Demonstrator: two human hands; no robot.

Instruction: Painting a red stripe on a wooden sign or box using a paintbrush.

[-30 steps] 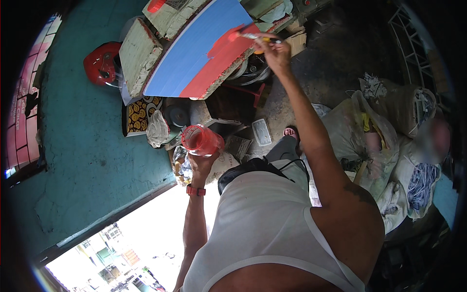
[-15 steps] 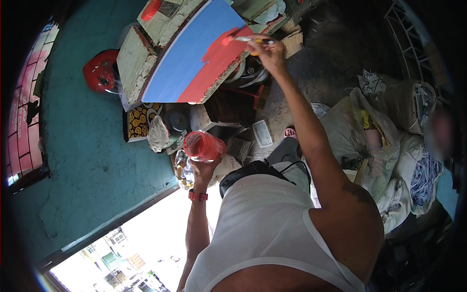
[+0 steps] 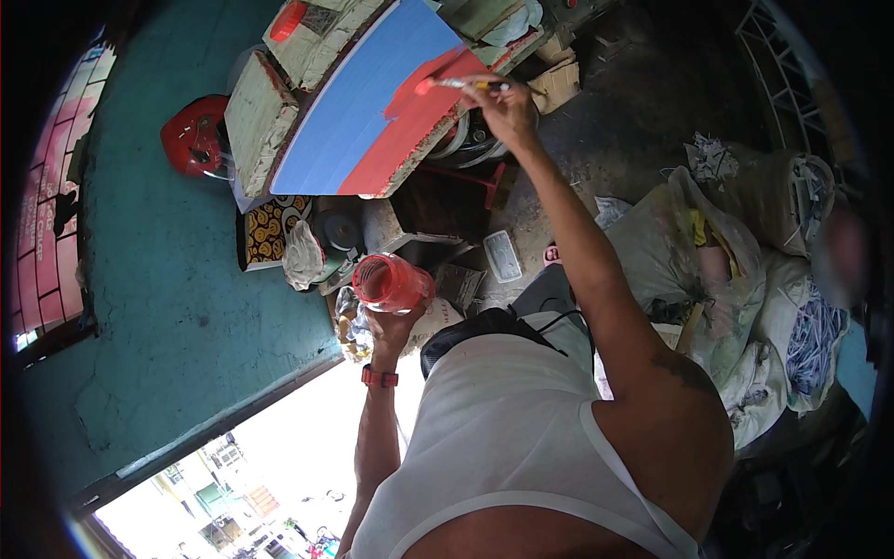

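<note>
A blue board lies tilted on the workbench, and a wide band of red paint covers its near right side. My right hand is closed round the handle of a paintbrush. The brush's red-coated bristles touch the board at the ragged edge between red and blue. Lower down, my left hand grips a clear jar from below. Red paint coats the jar's inside, and its mouth is uncovered. A red lid rests on the worn bench top beyond the board.
A red helmet sits against the teal wall at left. Below the board are a black and yellow patterned bag and a clear plastic tub on the floor. Stuffed sacks crowd the right side. A bright doorway opens at lower left.
My right hand and the paintbrush have shifted slightly left and down along the board, toward me. The left hand holds the jar in nearly the same place.
</note>
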